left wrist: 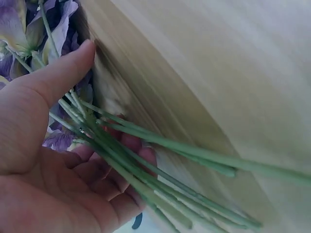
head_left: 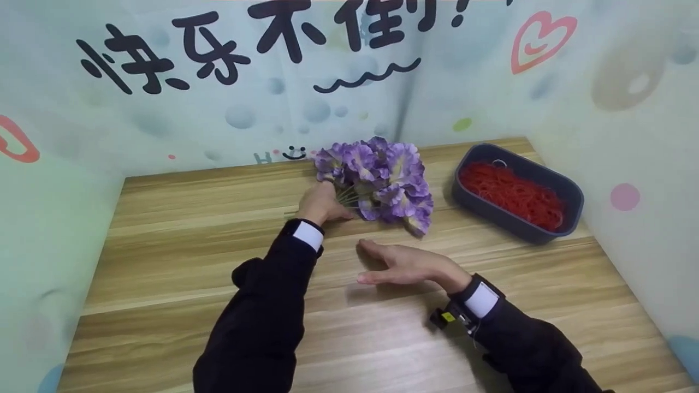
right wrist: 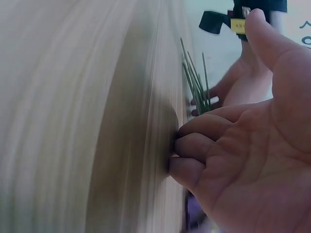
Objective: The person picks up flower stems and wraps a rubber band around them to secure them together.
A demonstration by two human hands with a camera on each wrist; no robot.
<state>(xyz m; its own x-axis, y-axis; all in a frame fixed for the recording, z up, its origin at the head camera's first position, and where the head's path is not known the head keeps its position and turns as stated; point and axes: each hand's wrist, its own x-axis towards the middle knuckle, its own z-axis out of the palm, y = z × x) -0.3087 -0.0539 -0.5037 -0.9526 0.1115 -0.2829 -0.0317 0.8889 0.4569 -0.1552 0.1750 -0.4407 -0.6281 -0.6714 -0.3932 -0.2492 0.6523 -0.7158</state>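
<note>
Stems [left wrist: 214, 156] across left hand [head_left: 321, 203], right hand [head_left: 407, 266] apart

Purple flowers [head_left: 401, 164] seen on table [head_left: 191, 262], blooms placed beyond and right of left fingers. Stems laid across those fingers, which are loosely bent, thumb spread well off; no firm grip shown. Bunch's long axis set roughly left-right, stem ends carried out left past the left fingers. Left hand judged nearer. Right fingers held relaxed on the wearer's side of the blooms, thumb apart, nothing grasped.
</note>
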